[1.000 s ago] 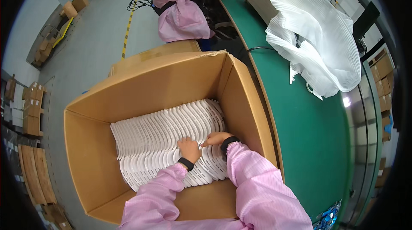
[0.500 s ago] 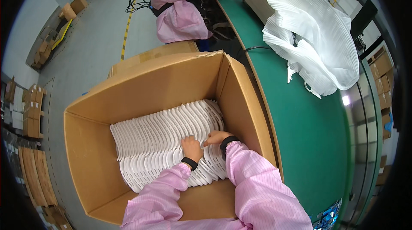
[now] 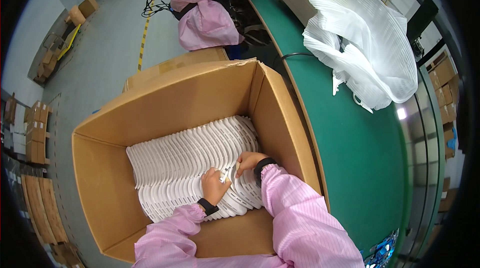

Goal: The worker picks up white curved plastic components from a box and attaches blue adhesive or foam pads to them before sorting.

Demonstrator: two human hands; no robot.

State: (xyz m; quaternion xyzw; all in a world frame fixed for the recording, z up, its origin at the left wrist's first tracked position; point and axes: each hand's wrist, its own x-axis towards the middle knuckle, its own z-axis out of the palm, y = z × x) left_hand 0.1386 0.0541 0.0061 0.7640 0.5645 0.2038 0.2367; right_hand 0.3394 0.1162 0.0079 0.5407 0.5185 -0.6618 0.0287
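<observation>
Curved white slotted plastic pieces stand on edge, packed tightly in two rows inside a large open cardboard box. My left hand is over the right part of the nearer row, its fingers bent and pinching at the edge of a white piece. Just to its right, my right hand has its fingers curled down onto the pieces, thumb and fingertips close together on an edge. Pale coverings show on some fingertips. Exactly which piece each hand grips is partly hidden by the fingers.
Along the box's right side runs a green-topped workbench, carrying a crumpled white foam sheet. Another person in a pink smock is beyond the box. Blue shiny packets lie at the bench's near end.
My left hand has shifted a little left and toward me, opening a gap between the two hands. The right hand stays nearly in place. The other person's hand is blurred by motion.
</observation>
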